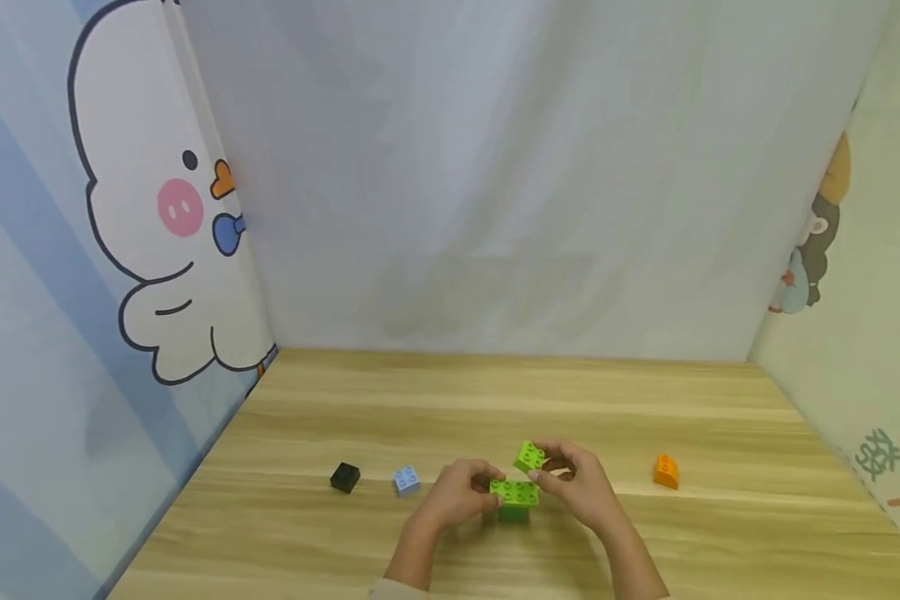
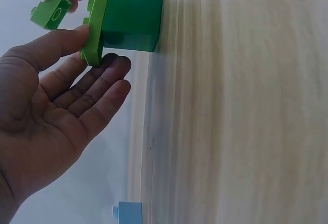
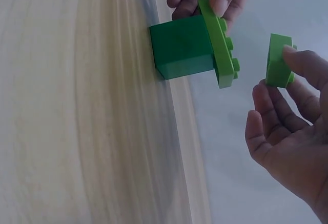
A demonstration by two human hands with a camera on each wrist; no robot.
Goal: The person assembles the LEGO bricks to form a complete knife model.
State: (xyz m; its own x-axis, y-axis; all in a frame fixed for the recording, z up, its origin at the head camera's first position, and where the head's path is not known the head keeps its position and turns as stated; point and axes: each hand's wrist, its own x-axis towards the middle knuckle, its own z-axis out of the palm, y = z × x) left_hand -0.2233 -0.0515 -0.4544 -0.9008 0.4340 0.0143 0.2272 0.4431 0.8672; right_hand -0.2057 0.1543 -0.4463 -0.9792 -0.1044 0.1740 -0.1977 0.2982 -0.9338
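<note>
A dark green block (image 1: 513, 514) stands on the table, with a lime green plate (image 1: 515, 492) lying studs up on top of it and overhanging its sides. My left hand (image 1: 457, 498) pinches the plate's left end between thumb and fingers; its other fingers spread below, beside the block (image 2: 132, 23). Above the plate's right side, my right hand (image 1: 583, 490) holds a small lime green brick (image 1: 529, 457) between thumb and fingertips. In the right wrist view a gap separates this brick (image 3: 279, 62), slightly tilted, from the plate's studs (image 3: 229, 43).
Left of my hands, a light blue brick (image 1: 407, 481) and a black brick (image 1: 345, 477) lie on the wooden table (image 1: 450, 400). An orange brick (image 1: 666, 472) with a curved side lies to the right. Curtains (image 1: 495, 167) hang behind and beside the table.
</note>
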